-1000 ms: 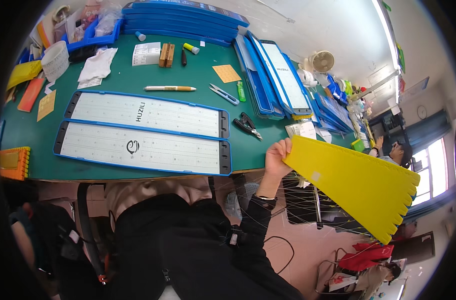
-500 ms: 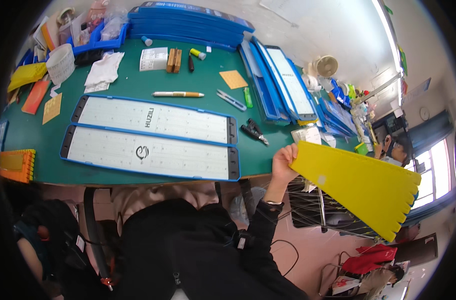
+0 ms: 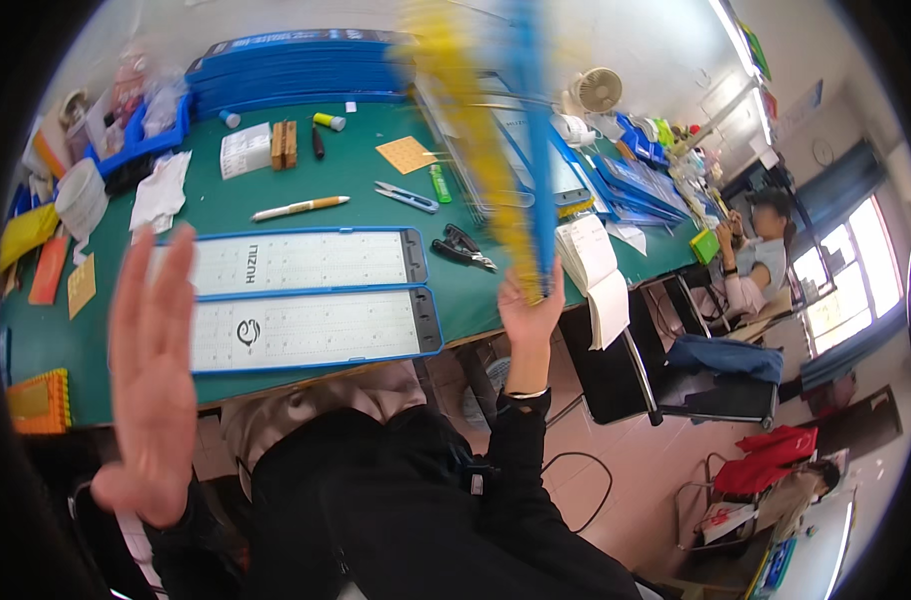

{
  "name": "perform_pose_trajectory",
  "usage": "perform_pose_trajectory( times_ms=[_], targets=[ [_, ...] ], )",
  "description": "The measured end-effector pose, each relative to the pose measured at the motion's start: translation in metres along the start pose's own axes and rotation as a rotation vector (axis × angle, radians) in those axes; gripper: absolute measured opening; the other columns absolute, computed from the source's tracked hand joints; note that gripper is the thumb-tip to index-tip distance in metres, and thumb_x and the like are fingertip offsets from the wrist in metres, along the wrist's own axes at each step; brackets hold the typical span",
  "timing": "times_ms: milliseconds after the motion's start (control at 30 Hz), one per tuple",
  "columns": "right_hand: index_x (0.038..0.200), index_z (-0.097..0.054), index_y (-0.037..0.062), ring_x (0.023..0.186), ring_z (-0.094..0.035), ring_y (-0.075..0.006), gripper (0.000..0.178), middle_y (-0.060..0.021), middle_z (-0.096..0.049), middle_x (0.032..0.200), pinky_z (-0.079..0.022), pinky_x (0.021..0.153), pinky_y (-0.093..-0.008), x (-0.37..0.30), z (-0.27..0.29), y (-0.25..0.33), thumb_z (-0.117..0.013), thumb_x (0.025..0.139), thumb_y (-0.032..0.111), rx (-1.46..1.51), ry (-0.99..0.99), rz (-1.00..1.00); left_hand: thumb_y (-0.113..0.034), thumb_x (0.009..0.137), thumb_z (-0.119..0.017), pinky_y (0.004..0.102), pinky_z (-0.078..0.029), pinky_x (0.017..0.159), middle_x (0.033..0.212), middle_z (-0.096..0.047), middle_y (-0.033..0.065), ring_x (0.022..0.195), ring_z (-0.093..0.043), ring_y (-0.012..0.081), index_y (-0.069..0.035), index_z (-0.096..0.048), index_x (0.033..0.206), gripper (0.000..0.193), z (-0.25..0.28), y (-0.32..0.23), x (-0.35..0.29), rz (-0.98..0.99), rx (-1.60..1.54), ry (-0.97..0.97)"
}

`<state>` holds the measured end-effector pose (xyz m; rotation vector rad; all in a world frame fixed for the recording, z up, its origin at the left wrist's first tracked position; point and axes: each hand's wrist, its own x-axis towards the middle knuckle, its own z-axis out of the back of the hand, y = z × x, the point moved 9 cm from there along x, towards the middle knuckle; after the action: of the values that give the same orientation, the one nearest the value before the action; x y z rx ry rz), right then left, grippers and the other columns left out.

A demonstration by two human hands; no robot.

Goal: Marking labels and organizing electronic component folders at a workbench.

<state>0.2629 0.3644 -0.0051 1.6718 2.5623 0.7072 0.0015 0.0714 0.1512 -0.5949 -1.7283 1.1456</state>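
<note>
Right hand (image 3: 529, 310) fingers clamp yellow panel (image 3: 473, 130), now swung upright (blurred); left hand (image 3: 156, 370) raised, fingers apart.

Yellow panel (image 3: 476, 150) in right hand (image 3: 529, 310)

Green table (image 3: 376, 200) carries two white blue-framed panels (image 3: 306, 262) (image 3: 316, 328), pen (image 3: 301, 208), snips (image 3: 408, 196), black pliers (image 3: 464, 247), wood blocks (image 3: 284, 144), orange card (image 3: 407, 154), stacked blue trays (image 3: 296, 72), white cloth (image 3: 162, 194).

On my green worktop (image 3: 356, 190) lie two long white trays with blue rims (image 3: 296, 300), a pen (image 3: 301, 207), scissors (image 3: 408, 196), black pliers (image 3: 463, 247) and an orange pad (image 3: 406, 154). A small fan (image 3: 598, 88), I think, stands behind.
</note>
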Motion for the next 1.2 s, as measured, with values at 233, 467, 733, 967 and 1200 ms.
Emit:
perform_pose_trajectory(
  times_ms=[233, 467, 733, 967, 1200],
  targets=[
    [0.141, -0.037, 0.0022, 0.109, -0.056, -0.0175, 0.053, -0.0089, -0.056, 0.120, -0.045, 0.092, -0.0317, -0.022, -0.032, -0.008, -0.044, 0.100, 0.035, -0.700, -0.217, 0.152, -0.079, 0.076, -0.045, 0.0424, -0.034, 0.109, 0.140, -0.036, 0.0287, 0.129, -0.042, 0.0390, 0.001, -0.008, 0.147, 0.113, 0.030, 0.064, -0.010, 0.099, -0.215, 0.037],
    [0.134, -0.043, -0.0054, 0.104, -0.057, -0.0126, 0.051, -0.0095, -0.058, 0.116, -0.045, 0.089, -0.0242, -0.021, -0.073, 0.002, -0.045, 0.099, 0.032, -0.922, -0.048, 0.081, -0.044, 0.095, -0.045, 0.0305, -0.045, 0.092, 0.121, -0.057, 0.0219, 0.110, -0.058, 0.0215, 0.002, -0.041, 0.134, 0.060, 0.080, 0.088, -0.022, 0.302, -0.156, -0.119],
    [0.130, -0.048, -0.0052, 0.109, -0.055, -0.0165, 0.046, -0.0102, -0.057, 0.124, -0.041, 0.095, -0.0290, 0.001, -0.079, 0.026, -0.047, 0.098, 0.028, -0.991, -0.117, 0.048, -0.028, 0.084, -0.066, 0.0257, -0.048, 0.086, 0.106, -0.065, 0.0191, 0.095, -0.063, 0.0175, 0.002, -0.041, 0.135, 0.065, 0.021, 0.113, -0.038, 0.675, -0.195, 0.239],
    [0.129, -0.051, -0.0011, 0.101, -0.057, -0.0144, 0.046, -0.0088, -0.060, 0.113, -0.044, 0.089, -0.0261, 0.037, -0.071, 0.056, -0.043, 0.100, 0.034, -1.211, 0.045, 0.007, -0.017, 0.084, -0.067, 0.0266, -0.048, 0.089, 0.112, -0.058, 0.0114, 0.102, -0.059, 0.0156, 0.000, -0.049, 0.129, 0.051, 0.028, 0.119, -0.038, 0.624, -0.497, -0.116],
    [0.135, -0.040, -0.0079, 0.117, -0.052, -0.0260, 0.075, -0.0205, -0.053, 0.129, -0.041, 0.098, -0.0325, 0.065, 0.063, 0.259, -0.073, 0.082, 0.034, -2.451, -0.310, -0.173, -0.023, 0.086, -0.061, 0.0286, -0.050, 0.087, 0.113, -0.058, 0.0143, 0.101, -0.060, 0.0176, 0.001, -0.048, 0.128, 0.051, 0.083, 0.109, -0.056, 0.543, -0.567, -0.339]
  ],
)
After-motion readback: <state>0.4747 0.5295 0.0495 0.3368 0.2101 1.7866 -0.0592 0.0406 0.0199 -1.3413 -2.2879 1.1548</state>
